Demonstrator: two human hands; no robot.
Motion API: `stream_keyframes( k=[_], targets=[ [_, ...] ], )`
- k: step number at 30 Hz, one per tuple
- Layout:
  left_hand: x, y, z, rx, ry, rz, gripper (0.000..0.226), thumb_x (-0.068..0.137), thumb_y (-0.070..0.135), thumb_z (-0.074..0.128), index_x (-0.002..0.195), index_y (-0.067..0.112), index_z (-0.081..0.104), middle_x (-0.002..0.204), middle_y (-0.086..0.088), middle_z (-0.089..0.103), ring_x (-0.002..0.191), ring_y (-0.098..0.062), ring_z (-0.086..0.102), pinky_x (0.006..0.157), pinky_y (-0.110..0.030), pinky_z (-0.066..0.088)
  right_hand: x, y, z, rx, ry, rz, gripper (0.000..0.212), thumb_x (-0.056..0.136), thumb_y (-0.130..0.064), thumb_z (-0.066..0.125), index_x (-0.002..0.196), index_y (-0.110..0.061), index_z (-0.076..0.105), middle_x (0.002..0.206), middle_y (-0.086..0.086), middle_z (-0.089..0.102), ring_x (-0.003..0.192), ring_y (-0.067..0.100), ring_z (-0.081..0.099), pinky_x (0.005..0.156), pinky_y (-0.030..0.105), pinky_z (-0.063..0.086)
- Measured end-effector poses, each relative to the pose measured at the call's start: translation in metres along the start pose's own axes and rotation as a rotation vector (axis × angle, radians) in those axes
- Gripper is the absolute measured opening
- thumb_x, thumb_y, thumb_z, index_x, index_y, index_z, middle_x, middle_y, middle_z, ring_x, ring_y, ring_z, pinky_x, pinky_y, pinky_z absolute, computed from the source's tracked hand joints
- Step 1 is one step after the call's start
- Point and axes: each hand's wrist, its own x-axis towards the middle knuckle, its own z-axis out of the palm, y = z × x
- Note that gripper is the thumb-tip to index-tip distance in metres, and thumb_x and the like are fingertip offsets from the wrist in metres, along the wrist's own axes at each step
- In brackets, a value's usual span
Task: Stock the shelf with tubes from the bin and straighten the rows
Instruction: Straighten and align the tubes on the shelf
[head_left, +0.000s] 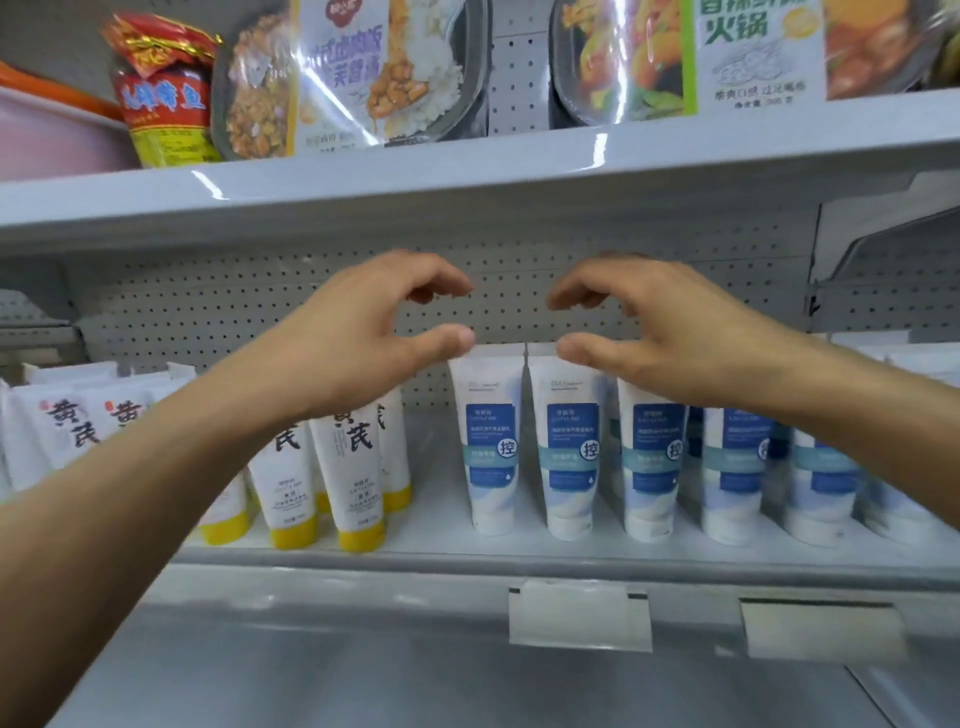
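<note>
- Left hand (363, 338) and right hand (665, 338) hover over the blue tubes (493, 447); each grip is a half-open C, thumb apart from fingers, holding nothing.
- The tubes stand cap-down on the shelf (436, 530); yellow tubes (353, 467) crowd just left; the bin is out of view.
- Likely straightening: pinch the crimped tops lightly, one per hand; square the labels forward; line up the caps without toppling neighbours.
</note>
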Motion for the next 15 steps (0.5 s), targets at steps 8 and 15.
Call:
stream_keyframes(
  k=[8,15],
  targets=[
    [-0.029,-0.053,-0.045,-0.077,-0.007,-0.126,0.016,0.091,0.033,0.061,0.106,0.037,0.068,0.103,0.026,0.066,0.095,0.012,0.059,0.090,-0.027,0.048,0.005,-0.040,0.010,0.114,0.026,-0.048,0.037,0.080,-0.049,0.052,0.109,-0.031,0.066,0.104,-0.021,0.063,0.099,-0.004,0.057,0.089,0.020,0.047],
    [-0.010,-0.121,-0.064,0.027,-0.221,-0.098,0.022,0.093,0.025,0.062,0.112,0.036,0.068,0.110,0.023,0.066,0.096,0.016,0.057,0.084,-0.009,0.042,0.073,-0.074,0.038,0.050,-0.123,-0.078,0.021,0.088,-0.040,0.061,0.108,-0.034,0.069,0.098,-0.023,0.066,0.093,-0.005,0.061,0.087,0.021,0.048]
  ],
)
